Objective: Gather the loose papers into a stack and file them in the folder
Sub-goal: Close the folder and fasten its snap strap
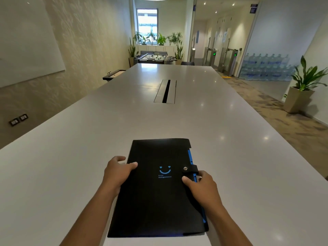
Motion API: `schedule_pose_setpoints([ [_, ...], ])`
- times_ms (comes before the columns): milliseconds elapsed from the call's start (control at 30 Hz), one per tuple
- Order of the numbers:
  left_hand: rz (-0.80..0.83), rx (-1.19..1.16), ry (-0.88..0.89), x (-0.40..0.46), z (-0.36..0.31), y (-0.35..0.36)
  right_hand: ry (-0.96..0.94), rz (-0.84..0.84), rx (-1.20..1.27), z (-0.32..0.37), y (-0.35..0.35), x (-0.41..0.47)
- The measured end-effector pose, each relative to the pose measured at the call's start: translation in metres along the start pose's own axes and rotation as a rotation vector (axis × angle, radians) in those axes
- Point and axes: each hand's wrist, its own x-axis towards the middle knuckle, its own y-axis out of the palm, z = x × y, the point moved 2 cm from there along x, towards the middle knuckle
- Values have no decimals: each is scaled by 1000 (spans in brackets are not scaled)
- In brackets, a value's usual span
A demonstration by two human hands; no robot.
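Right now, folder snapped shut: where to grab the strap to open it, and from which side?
Pinch the strap at its free end by the metal snap, coming from the right, where it wraps over the black folder's open edge. The right hand is already there; the left hand grips the spine edge, likely steadying it.

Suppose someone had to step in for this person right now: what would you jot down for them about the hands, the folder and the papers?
Left hand: grips the folder's left edge, thumb on the cover.
Right hand: grips the right edge just below the snap strap.
Folder: black, closed, strap snapped, lying flat on the white table in front of the person. Blue edges show along its right side.
Done: no loose papers in view; whether they are inside cannot be seen.
Left: check the papers are filed, then let go.
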Motion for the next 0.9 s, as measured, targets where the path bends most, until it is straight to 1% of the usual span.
schedule_pose_setpoints([
  [33, 37, -36, -20, 3, -1, 0, 26, 55, 98, 1, -1, 2],
  [100, 60, -104, -32, 11, -5, 0, 89, 173, 274, 1, -3, 7],
  [167, 56, -183, -15, 18, -9, -2, 99, 246, 362, 2, -4, 14],
  [267, 75, -208, 39, 31, -20, -4, 72, 234, 472, 8, -5, 30],
  [333, 130, -188, 70, 40, -30, -5, 45, 194, 519, 15, -3, 42],
  [400, 200, -145, 102, 50, -40, -4, 6, 156, 523, 27, 0, 58],
  [500, 226, -57, 159, 67, -52, -4, -19, 120, 551, 45, 9, 90],
  [667, 88, 146, 329, 109, -65, -1, 28, 101, 575, 70, 38, 151],
  [900, 36, 296, 381, 196, -71, 4, -33, 33, 406, 90, 88, 227],
])
